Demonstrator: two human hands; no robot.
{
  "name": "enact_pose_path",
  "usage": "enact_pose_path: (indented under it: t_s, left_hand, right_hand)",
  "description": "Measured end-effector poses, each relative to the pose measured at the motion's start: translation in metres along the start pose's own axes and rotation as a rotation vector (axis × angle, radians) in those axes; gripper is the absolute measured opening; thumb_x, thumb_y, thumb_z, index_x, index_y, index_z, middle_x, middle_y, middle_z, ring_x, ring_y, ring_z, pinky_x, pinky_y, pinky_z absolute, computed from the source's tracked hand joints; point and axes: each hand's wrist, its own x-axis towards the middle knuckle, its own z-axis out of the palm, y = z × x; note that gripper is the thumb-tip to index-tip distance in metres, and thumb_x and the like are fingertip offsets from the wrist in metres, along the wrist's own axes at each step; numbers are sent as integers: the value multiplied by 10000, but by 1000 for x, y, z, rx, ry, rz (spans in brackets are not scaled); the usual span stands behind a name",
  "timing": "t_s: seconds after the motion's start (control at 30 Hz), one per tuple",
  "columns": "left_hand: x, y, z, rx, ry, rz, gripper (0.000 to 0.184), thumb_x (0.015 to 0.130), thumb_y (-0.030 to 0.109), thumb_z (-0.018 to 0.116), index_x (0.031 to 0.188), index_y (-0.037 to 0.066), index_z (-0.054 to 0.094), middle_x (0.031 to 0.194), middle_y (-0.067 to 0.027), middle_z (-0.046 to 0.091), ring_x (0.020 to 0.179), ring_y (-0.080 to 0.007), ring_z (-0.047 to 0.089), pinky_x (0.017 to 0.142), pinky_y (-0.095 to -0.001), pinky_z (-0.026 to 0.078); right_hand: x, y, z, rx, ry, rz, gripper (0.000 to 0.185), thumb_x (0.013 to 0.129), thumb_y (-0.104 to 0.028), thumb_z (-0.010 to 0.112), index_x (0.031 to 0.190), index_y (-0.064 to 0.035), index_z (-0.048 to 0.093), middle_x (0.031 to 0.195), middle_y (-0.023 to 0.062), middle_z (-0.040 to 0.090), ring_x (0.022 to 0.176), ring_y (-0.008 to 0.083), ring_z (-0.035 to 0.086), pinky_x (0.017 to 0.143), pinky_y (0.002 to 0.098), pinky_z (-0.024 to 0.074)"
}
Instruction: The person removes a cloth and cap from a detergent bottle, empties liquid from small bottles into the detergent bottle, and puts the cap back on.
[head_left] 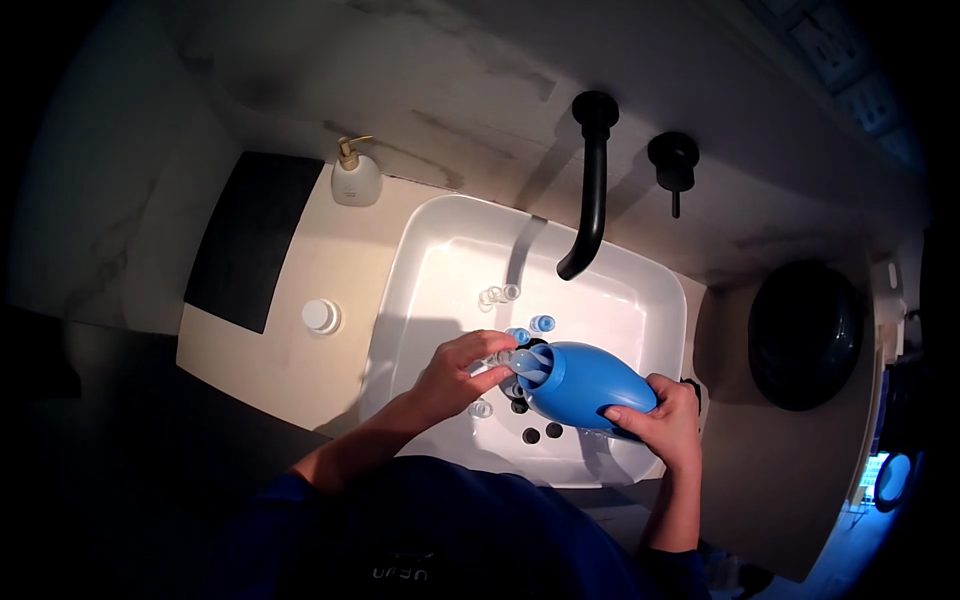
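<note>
My right hand (662,418) grips a rounded blue bottle (600,388) near its base. The bottle lies tilted over the sink, its wide mouth facing left. At that mouth my left hand (462,372) pinches a small clear piece (502,358), which looks like a little bottle. A whitish translucent shape (532,364) spans from it into the blue mouth; I cannot tell whether it is liquid or solid. Beneath them, in the white sink (395,300), lie small clear pieces (498,294), blue-topped pieces (542,323) and black caps (531,436).
A black spout (594,190) reaches over the sink from the wall, beside a black tap handle (674,165). Left on the counter are a soap dispenser (356,180), a white lidded jar (320,316) and a dark mat (255,240). A black oval object (806,335) stands right.
</note>
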Motion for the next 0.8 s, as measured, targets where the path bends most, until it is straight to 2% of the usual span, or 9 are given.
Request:
enact_pose_path:
  t_s: [0.03,0.1,0.33,0.4,0.53,0.6,0.8]
  left_hand:
    - [0,-1,1,-1,3,0,372,753,-41,652,1109,54,599,1098,-111,627,990,-206,620,854,-311,508]
    - [-2,-5,3,-16,41,20,359,733,8,704,1075,45,600,1046,-130,641,967,-261,626,838,-326,499]
    - [-4,-11,4,-66,63,47,374,739,7,703,1090,60,586,1064,-122,630,961,-254,619,826,-327,502]
    - [-5,-8,2,-77,12,-19,383,770,-51,651,1124,81,582,1133,-114,587,1053,-224,587,909,-358,506]
    - [-6,-12,4,-71,18,-24,375,775,-53,648,1121,77,583,1134,-118,584,1051,-222,587,903,-354,510]
    - [-5,-14,6,-62,76,75,388,740,9,704,1098,79,572,1061,-116,624,948,-245,613,799,-333,505]
    - [-5,-17,9,-83,68,69,388,746,6,701,1105,78,573,1061,-114,619,952,-245,609,803,-330,512]
  right_hand:
    - [0,0,0,-2,-1,-2,582,536,-477,844,711,50,671,539,126,623,488,180,634,496,271,495]
    - [1,1,1,-20,-9,9,582,533,-477,845,705,50,669,545,131,626,493,187,637,499,275,497]
    - [2,1,3,-42,-1,3,598,528,-493,842,697,53,665,536,133,619,493,197,637,499,287,498]
    - [2,1,3,-46,-2,-12,602,529,-503,838,695,49,666,528,130,614,486,195,632,491,287,492]
    - [2,1,3,-34,-4,-2,595,530,-510,836,671,39,657,513,122,606,472,189,623,478,285,484]
    - [2,2,3,-44,-6,-2,587,531,-513,835,640,31,642,498,115,595,458,184,612,469,280,476]
    - [1,1,3,-17,10,-7,585,533,-512,835,620,28,628,497,111,594,457,174,609,466,275,473]
